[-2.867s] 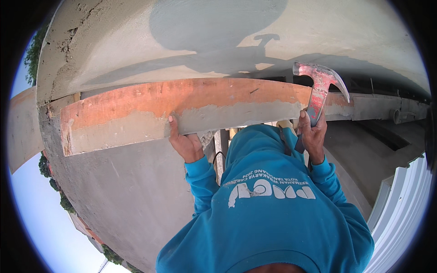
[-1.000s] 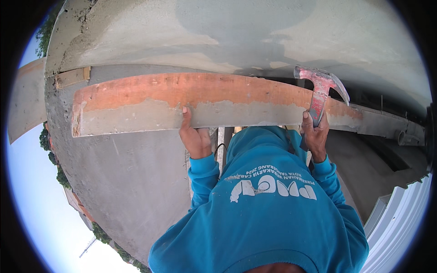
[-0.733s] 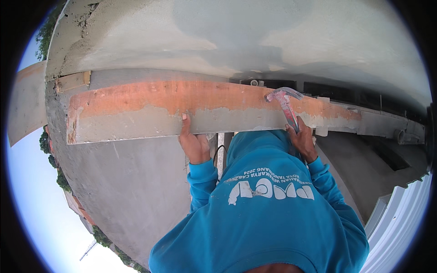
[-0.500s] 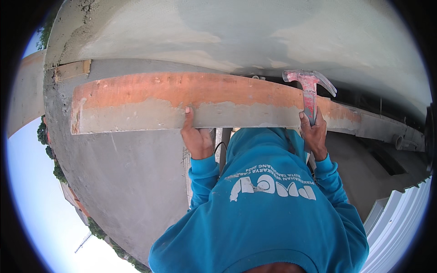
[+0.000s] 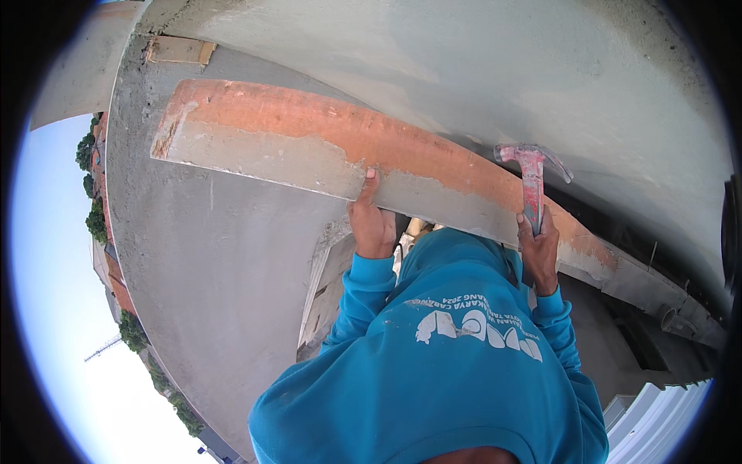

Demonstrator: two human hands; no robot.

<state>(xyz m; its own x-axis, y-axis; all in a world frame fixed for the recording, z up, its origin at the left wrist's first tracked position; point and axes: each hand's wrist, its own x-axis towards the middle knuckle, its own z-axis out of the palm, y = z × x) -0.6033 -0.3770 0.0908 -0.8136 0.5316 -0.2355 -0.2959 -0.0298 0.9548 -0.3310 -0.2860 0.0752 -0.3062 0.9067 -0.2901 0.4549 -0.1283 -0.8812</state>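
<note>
A long board (image 5: 270, 127), bare reddish wood along one edge and grey with dried cement along the other, lies slantwise across the view in front of my chest. My left hand (image 5: 373, 226) is closed on its near edge, thumb on the upper face; the other fingers are mostly hidden behind it. Farther right, my right hand (image 5: 540, 251) grips a worn red claw hammer (image 5: 533, 176) by the handle, head pointing away from me. That hand also rests against the board's near edge. Whether its fingers hold the board too, I cannot tell.
A smooth grey plastered wall (image 5: 479, 85) curves along the far side. On the left is a grey cement surface (image 5: 224, 240) with a small wood piece (image 5: 182, 51) near its top. White corrugated sheeting (image 5: 657, 425) stands lower right. Trees and roofs show beyond the left edge.
The whole view has turned, so the board now slopes down to the right. My left hand appears higher and farther right. Both hands keep their grips.
</note>
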